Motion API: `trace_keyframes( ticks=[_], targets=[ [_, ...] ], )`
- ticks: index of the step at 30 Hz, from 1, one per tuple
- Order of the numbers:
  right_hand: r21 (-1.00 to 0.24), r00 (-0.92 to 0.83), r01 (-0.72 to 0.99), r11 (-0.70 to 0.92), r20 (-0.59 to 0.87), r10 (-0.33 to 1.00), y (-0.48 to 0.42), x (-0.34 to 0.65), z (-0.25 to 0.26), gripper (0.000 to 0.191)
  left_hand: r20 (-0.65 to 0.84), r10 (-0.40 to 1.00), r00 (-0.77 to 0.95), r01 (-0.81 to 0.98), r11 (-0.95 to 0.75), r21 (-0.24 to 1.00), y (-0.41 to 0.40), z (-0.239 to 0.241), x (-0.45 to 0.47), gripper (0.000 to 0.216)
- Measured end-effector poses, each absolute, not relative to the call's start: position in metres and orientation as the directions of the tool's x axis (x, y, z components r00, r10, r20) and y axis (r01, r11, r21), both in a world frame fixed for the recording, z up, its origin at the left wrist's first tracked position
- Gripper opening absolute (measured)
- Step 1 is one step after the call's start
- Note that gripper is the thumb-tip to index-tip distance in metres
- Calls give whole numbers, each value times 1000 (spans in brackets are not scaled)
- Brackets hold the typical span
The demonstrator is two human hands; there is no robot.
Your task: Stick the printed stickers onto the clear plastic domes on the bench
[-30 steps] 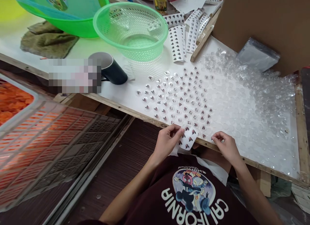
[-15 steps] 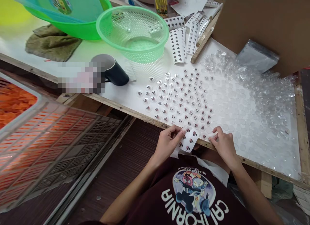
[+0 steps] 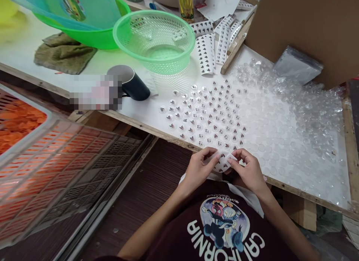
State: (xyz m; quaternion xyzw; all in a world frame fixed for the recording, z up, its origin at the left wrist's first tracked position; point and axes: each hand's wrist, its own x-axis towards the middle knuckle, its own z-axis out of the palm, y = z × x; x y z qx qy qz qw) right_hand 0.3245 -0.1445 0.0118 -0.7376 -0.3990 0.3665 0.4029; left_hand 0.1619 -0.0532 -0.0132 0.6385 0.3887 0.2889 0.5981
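White paper sticker sheet (image 3: 223,165) w/ tiny dark pics is by the near edge of the white tabletop (image 3: 140,113), pinched in nearly closed L hand (image 3: 199,165) & R hand (image 3: 249,170), R just over from clear round plastic discs (image 3: 215,136), so work's prob. back on sheet.

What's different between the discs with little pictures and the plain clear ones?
The marked discs bear small dark pictures; the plain discs show none. The marked discs lie nearer the dark mug, the plain discs nearer the clear heap. Both look round and lie on the white tabletop.
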Motion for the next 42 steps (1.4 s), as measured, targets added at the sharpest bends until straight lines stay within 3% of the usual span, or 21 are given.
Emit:
trace_keyframes(
  ticks=[6,11,17,21,26,32,37,42],
  targets=[
    [-874,381,304,-379,-253,889,-145,322,6,27,-107,831,546,146,32,989,-57,-19,163,27],
    [-804,441,513,-300,-53,896,-149,319,7,22,-164,853,496,163,93,982,-59,-22,165,35],
    [-729,374,666,-158,144,916,-150,315,6,11,-198,860,470,159,138,978,-57,-19,166,41],
    [-790,383,591,-161,100,918,-152,317,6,11,-205,863,461,156,148,977,-58,-21,166,43],
    [-917,561,324,-233,-13,828,-148,318,8,15,-175,865,470,147,119,982,-59,-26,166,39],
    [-960,459,191,-204,-96,883,-134,305,4,35,-86,845,528,145,10,989,-60,-27,165,37],
    [-956,497,257,-143,4,868,-132,302,2,32,-60,819,571,188,-59,980,-60,-26,163,33],
    [-879,507,459,-132,137,851,-136,303,-5,28,-76,816,573,217,-62,974,-60,-26,161,33]
  ],
)
